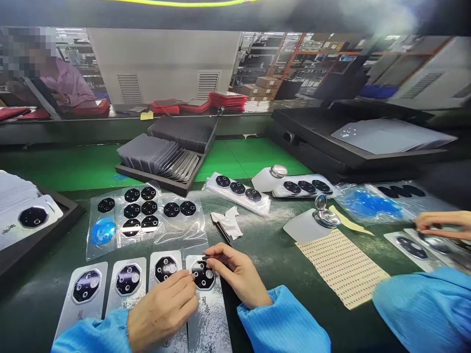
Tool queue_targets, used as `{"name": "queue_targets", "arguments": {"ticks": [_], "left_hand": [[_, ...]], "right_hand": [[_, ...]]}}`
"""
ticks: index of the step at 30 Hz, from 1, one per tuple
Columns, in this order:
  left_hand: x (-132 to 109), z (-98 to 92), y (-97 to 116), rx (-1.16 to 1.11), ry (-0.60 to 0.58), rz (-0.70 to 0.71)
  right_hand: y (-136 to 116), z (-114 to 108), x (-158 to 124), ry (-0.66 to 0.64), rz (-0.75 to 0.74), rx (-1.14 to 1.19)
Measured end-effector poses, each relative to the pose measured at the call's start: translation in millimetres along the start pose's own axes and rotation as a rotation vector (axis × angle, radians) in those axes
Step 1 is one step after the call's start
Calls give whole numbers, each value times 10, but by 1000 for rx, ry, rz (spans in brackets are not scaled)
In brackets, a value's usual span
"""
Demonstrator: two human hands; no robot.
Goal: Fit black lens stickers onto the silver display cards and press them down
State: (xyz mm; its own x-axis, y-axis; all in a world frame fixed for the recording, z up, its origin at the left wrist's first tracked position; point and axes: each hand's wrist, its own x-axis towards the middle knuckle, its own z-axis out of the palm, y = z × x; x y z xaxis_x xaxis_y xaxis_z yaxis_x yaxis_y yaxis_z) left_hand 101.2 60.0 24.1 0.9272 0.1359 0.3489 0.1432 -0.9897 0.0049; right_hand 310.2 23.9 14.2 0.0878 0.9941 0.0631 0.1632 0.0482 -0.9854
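A silver printed panel (208,314) lies before me, the rightmost in a row of several, with a black camera lens cover (203,276) at its upper end. My left hand (165,306) has its fingers together, the fingertips pinched at the cover's left edge. From the other side, my right hand (239,274) pinches the cover's upper right edge between thumb and forefinger. The fingertips hide parts of the rim. Left of these lie more silver panels with black covers, such as one panel (127,306); the nearest is partly under my left hand.
Clear film sheets (176,230) with black covers lie behind the panels. A white cloth (230,223), pump bottle (303,225) and sticker sheet (344,269) are to the right. Dark plates fill a tray (191,186). At far right, a co-worker's hand (441,224) works on another panel.
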Motion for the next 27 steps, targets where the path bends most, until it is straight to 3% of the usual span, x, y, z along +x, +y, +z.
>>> {"name": "queue_targets", "arguments": {"ticks": [7,12,18,20,24,27], "left_hand": [[-8,27,19,23,4,-4],[-14,33,19,25,-16,7],[-4,32,29,9,-3,0],[-1,35,33,4,-7,-3],[9,39,34,9,10,-6],[14,35,34,16,7,-9]], "right_hand": [[-20,95,-62,-5,-434,-500],[-29,169,-127,69,-607,-780],[-29,208,-135,86,-700,-873],[-18,209,-125,72,-688,-881],[5,215,-117,161,-643,-881],[3,221,-116,120,-648,-916]]}}
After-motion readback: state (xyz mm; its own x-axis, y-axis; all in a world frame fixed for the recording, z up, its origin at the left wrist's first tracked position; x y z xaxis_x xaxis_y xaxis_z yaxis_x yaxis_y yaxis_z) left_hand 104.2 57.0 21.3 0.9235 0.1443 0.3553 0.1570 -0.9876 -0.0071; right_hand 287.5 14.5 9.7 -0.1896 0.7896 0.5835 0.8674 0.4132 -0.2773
